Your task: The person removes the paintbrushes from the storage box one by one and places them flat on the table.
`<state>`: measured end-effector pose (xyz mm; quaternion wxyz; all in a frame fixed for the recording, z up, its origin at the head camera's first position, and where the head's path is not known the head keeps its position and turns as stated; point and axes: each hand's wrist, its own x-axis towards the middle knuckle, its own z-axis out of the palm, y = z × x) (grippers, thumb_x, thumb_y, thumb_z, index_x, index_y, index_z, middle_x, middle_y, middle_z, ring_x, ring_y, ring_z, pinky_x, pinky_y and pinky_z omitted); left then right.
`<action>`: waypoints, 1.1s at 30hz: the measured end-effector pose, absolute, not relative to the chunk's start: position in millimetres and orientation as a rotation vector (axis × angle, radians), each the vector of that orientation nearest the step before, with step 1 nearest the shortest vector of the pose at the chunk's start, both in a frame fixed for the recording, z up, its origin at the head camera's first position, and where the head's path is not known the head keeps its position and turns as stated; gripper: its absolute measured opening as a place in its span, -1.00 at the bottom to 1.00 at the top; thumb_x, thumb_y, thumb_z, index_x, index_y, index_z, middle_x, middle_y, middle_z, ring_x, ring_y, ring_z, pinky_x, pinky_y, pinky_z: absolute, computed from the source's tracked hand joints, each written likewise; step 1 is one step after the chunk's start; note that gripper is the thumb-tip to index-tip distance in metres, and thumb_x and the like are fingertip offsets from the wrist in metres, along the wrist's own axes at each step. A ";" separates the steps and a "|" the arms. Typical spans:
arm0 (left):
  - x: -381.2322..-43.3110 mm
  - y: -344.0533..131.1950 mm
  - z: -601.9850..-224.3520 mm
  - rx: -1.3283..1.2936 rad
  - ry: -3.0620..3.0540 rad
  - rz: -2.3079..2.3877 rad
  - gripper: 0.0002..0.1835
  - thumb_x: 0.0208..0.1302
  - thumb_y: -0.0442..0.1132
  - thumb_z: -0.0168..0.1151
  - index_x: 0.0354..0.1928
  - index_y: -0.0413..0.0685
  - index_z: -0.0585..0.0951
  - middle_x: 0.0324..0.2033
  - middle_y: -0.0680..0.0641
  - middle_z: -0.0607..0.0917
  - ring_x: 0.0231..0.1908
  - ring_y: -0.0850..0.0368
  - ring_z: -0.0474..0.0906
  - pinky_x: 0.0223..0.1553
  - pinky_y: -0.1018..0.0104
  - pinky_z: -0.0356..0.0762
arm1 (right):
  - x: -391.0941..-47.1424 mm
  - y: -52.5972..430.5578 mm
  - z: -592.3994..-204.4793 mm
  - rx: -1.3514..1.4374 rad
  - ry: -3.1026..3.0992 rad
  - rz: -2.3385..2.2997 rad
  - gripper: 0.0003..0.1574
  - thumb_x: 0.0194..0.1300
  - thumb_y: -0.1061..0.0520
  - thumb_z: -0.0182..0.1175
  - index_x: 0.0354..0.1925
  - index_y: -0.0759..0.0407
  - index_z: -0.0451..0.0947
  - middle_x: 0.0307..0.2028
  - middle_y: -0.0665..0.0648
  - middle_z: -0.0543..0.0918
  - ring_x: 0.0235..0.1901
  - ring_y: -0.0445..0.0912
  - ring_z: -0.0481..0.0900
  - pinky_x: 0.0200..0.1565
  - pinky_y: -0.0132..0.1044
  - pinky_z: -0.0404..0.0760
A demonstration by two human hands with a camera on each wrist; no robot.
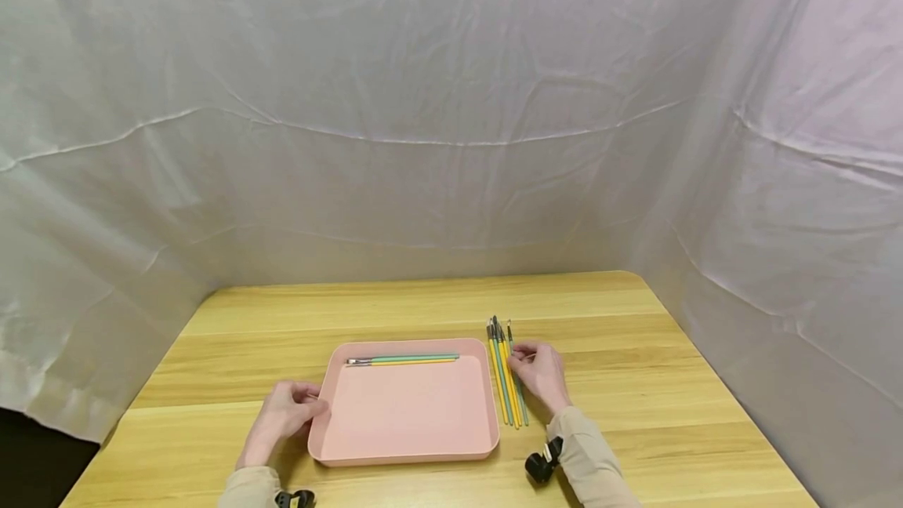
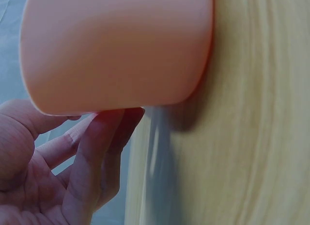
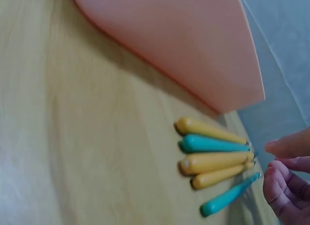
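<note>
My left hand [image 1: 282,412] holds the left edge of a pink tray [image 1: 402,418], its thumb at the rim and fingers against the outer wall. Inside the tray, near its far side, lie a green paintbrush [image 1: 416,357] and a yellow paintbrush [image 1: 416,362]. Right of the tray several yellow and green paintbrushes [image 1: 503,382] lie side by side, bristles pointing away. My right hand [image 1: 542,379] is at the outermost green paintbrush [image 3: 227,198], near its upper part. In the right wrist view a gap shows between thumb and fingers; whether they touch the brush is unclear.
Everything lies on a wooden table [image 1: 656,398]. Grey-white cloth [image 1: 451,194] hangs behind it and along both sides. A small black device is strapped at each wrist, over or beside the beige sleeves [image 1: 596,461].
</note>
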<state>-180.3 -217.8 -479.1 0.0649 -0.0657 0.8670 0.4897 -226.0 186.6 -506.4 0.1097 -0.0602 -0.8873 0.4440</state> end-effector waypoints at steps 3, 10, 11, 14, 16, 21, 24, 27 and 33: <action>-180.4 -217.7 -478.5 -0.199 2.610 1.481 -0.68 0.08 -0.42 0.29 -0.12 -0.52 0.64 -0.40 -0.14 0.76 -0.40 0.11 0.68 -0.38 0.25 0.72 | -226.5 179.3 -500.8 -0.093 -2.574 1.355 -0.71 0.12 0.30 0.35 -0.14 0.36 0.72 -0.36 0.18 0.74 -0.40 -0.20 0.57 -0.35 -0.48 0.55; -180.3 -218.3 -478.1 -0.178 2.613 1.495 -0.67 0.07 -0.43 0.28 -0.12 -0.54 0.63 -0.40 -0.14 0.76 -0.40 0.16 0.65 -0.38 0.32 0.68 | -224.8 151.7 -479.5 0.236 -2.548 1.450 -0.73 0.18 0.34 0.34 -0.11 0.36 0.70 -0.25 0.23 0.77 -0.29 -0.08 0.66 -0.22 -0.41 0.65; -180.3 -218.5 -478.1 -0.175 2.614 1.497 -0.68 0.07 -0.43 0.28 -0.13 -0.54 0.64 -0.41 -0.14 0.76 -0.40 0.17 0.65 -0.38 0.33 0.67 | -224.7 147.1 -476.4 0.275 -2.557 1.477 -0.73 0.20 0.33 0.34 -0.10 0.35 0.70 -0.22 0.24 0.77 -0.25 -0.05 0.68 -0.18 -0.39 0.66; -180.2 -219.0 -478.4 -0.173 2.617 1.496 -0.68 0.06 -0.44 0.28 -0.14 -0.54 0.64 -0.42 -0.14 0.76 -0.41 0.18 0.64 -0.39 0.35 0.67 | -224.3 133.8 -468.3 0.410 -2.589 1.539 -0.71 0.22 0.31 0.34 -0.05 0.36 0.69 -0.14 0.30 0.77 -0.17 0.05 0.72 -0.11 -0.36 0.70; -180.1 -219.5 -478.3 -0.175 2.618 1.494 -0.69 0.06 -0.44 0.29 -0.14 -0.53 0.64 -0.42 -0.14 0.76 -0.42 0.18 0.64 -0.39 0.35 0.67 | -225.6 124.8 -463.6 0.511 -2.606 1.589 -0.67 0.24 0.31 0.32 -0.02 0.40 0.67 -0.10 0.35 0.76 -0.12 0.11 0.73 -0.07 -0.36 0.71; -178.8 -220.4 -478.8 -0.184 2.612 1.494 -0.68 0.07 -0.44 0.29 -0.13 -0.52 0.64 -0.41 -0.14 0.76 -0.41 0.16 0.66 -0.38 0.32 0.69 | -231.8 100.8 -456.9 0.717 -2.719 1.627 -0.63 0.27 0.29 0.30 0.04 0.41 0.64 -0.04 0.37 0.74 -0.05 0.11 0.73 -0.01 -0.40 0.68; -177.8 -221.2 -479.3 -0.185 2.612 1.496 -0.68 0.07 -0.44 0.29 -0.12 -0.53 0.64 -0.40 -0.15 0.77 -0.41 0.16 0.66 -0.38 0.31 0.70 | -235.0 85.6 -455.7 0.809 -2.839 1.612 -0.61 0.28 0.26 0.31 0.05 0.40 0.63 -0.01 0.36 0.73 -0.03 0.08 0.72 0.02 -0.38 0.67; -177.4 -222.4 -479.4 -0.179 2.622 1.495 -0.67 0.06 -0.44 0.29 -0.12 -0.54 0.64 -0.40 -0.16 0.77 -0.41 0.18 0.65 -0.39 0.33 0.69 | -237.5 71.8 -453.9 0.878 -2.957 1.568 -0.60 0.29 0.23 0.31 0.06 0.40 0.63 0.00 0.34 0.74 0.01 0.08 0.70 0.08 -0.27 0.67; -177.3 -223.0 -479.9 -0.178 2.624 1.501 -0.69 0.05 -0.44 0.28 -0.14 -0.53 0.64 -0.42 -0.15 0.76 -0.42 0.18 0.65 -0.41 0.33 0.69 | -242.2 53.5 -454.6 0.891 -3.131 1.493 -0.53 0.31 0.16 0.31 0.14 0.33 0.60 0.09 0.25 0.71 0.12 0.05 0.65 0.21 -0.12 0.61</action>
